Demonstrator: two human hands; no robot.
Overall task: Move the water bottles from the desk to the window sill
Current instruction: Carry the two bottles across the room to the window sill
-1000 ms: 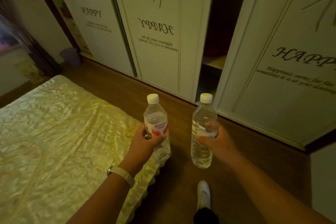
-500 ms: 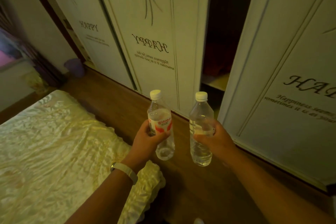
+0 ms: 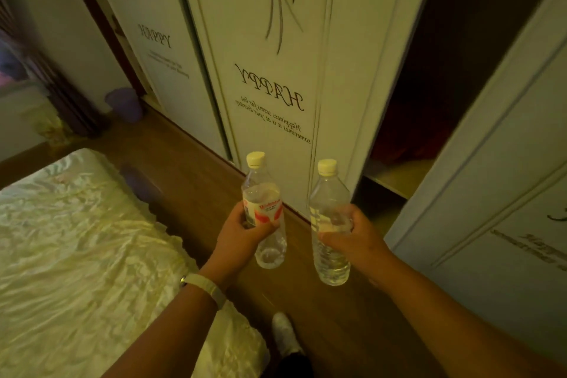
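I hold two clear plastic water bottles with white caps, upright, in front of me above a wooden floor. The left bottle [image 3: 264,193], with a red and white label, is gripped around its middle by my left hand [image 3: 242,233], which wears a white wristband. The right bottle [image 3: 329,193], with a pale label, is gripped by my right hand [image 3: 352,236]. The bottles are apart, roughly a hand's width from each other. Neither a desk nor a window sill is clearly in view.
A bed with a shiny cream cover [image 3: 86,255] fills the left. White wardrobe doors [image 3: 270,55] printed with "HAPPY" line the far side, with a dark open gap [image 3: 429,77] at right. A purple bin [image 3: 125,104] stands by the far left wall near a curtain [image 3: 36,77]. My white-socked foot [image 3: 283,331] is on the floor.
The view has moved closer to the wardrobe and along the bed. Both hands still hold their bottles the same way. My foot has stepped back into view.
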